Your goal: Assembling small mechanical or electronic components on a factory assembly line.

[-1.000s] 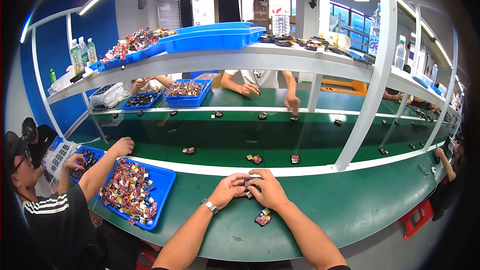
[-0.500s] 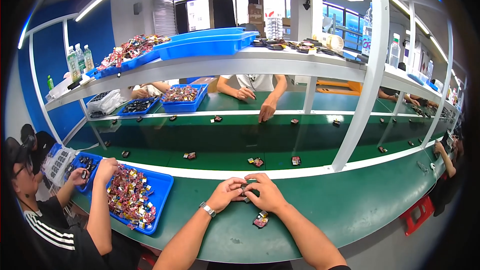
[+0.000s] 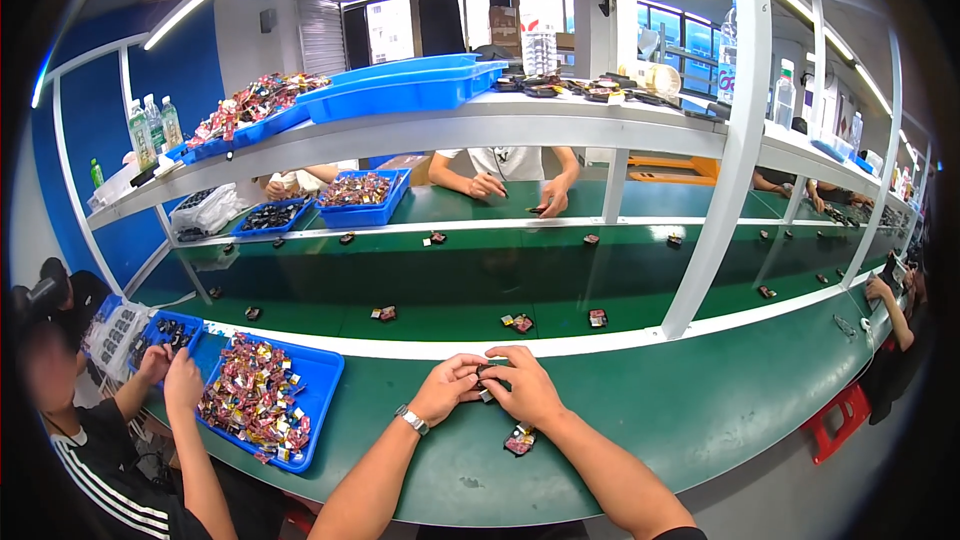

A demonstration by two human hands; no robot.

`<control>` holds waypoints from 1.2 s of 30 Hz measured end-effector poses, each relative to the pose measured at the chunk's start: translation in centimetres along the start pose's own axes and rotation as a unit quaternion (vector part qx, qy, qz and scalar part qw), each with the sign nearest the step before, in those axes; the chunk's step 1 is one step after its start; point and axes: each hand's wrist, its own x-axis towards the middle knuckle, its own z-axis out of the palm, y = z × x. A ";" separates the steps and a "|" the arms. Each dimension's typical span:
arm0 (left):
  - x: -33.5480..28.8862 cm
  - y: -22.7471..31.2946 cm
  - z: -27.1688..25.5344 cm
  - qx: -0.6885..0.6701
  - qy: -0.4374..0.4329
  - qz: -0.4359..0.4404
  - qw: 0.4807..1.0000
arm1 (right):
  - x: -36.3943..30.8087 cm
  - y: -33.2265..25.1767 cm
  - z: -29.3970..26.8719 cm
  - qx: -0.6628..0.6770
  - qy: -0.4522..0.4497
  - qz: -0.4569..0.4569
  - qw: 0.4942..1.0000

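Note:
My left hand point(image 3: 446, 392), with a silver wristwatch above it, and my right hand point(image 3: 523, 392) meet over the green tabletop. Between their closed fingers is a small black part point(image 3: 484, 374), mostly covered, with a pale bit showing at its lower edge. Just below my right hand, a small black casing with a red and yellow insert point(image 3: 520, 439) lies on the table. Left of my hands stands a blue tray point(image 3: 325, 377) heaped with red, white and yellow small parts point(image 3: 257, 399).
A green conveyor belt point(image 3: 450, 286) carrying several small assemblies runs beyond the white rail point(image 3: 455, 348). Above it is a shelf on white posts point(image 3: 715, 160) with blue trays point(image 3: 400, 86) and bottles. Co-workers sit at left and opposite. A red stool point(image 3: 840, 422) stands right.
The co-worker at left has brought both hands together near the black-parts tray. Across the belt, a person's hand has drawn back with a small part. My hands have barely shifted.

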 end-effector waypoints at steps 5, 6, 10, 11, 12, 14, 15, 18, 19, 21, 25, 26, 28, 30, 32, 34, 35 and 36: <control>0.1 -0.4 -0.4 -0.013 0.001 0.009 1.000 | -0.1 -0.1 0.8 0.012 0.008 0.012 1.000; 0.1 -0.5 -0.4 -0.013 0.001 0.009 1.000 | -0.2 -0.1 0.9 0.020 0.018 0.016 0.999; 0.0 -0.4 -0.2 -0.019 0.007 0.024 1.000 | -0.1 -0.5 0.9 0.040 0.014 0.029 0.999; 0.0 -0.3 -0.1 -0.026 0.004 0.029 0.999 | -0.2 -0.4 0.8 0.039 0.014 0.030 0.999; -0.1 -0.3 -0.1 -0.025 0.005 0.029 0.999 | -0.2 -0.3 0.8 0.030 0.017 0.027 0.999; -0.2 -0.2 -0.1 -0.031 0.005 0.017 0.999 | -0.3 -0.2 1.0 0.022 0.020 0.025 0.999; -0.2 -0.2 -0.1 -0.031 0.005 0.017 0.999 | -0.3 -0.1 1.1 0.025 0.021 0.030 0.999; -0.1 -0.3 0.0 -0.020 0.005 0.018 1.000 | -0.2 -0.3 1.0 0.034 0.023 0.028 0.999; -0.1 -0.3 0.0 -0.015 0.009 0.025 1.000 | -0.1 -0.5 0.9 0.042 0.023 0.020 0.999; -0.2 -0.3 0.0 -0.009 0.011 0.032 0.999 | 0.1 -1.1 0.7 0.035 0.030 0.008 0.999; -0.2 -0.2 -0.3 -0.047 0.011 0.047 0.998 | 0.1 -0.9 0.6 0.006 0.060 -0.011 0.998; -0.2 -0.3 -0.4 -0.055 0.004 0.050 0.997 | 0.1 -1.0 0.6 0.006 0.061 -0.010 0.998; 0.0 -0.5 -0.6 -0.058 0.001 0.049 0.997 | 0.1 -1.1 0.4 0.007 0.061 -0.006 0.998; 0.0 -0.5 -0.6 -0.061 -0.002 0.048 0.997 | 0.1 -0.9 0.6 0.013 0.063 -0.003 0.998; -0.1 -0.5 -0.6 -0.057 0.008 0.041 0.998 | 0.0 -0.7 0.9 0.020 0.066 -0.002 0.998; -0.1 -0.4 -0.4 -0.056 0.007 0.041 0.998 | -0.1 -0.6 1.0 0.030 0.060 0.012 0.998; -0.1 -0.4 -0.3 -0.056 0.007 0.041 0.998 | -0.2 -0.5 1.1 0.030 0.060 0.012 0.998; -0.1 -0.4 -0.4 -0.056 0.007 0.041 0.998 | -0.2 -0.5 1.2 0.036 0.056 0.022 0.998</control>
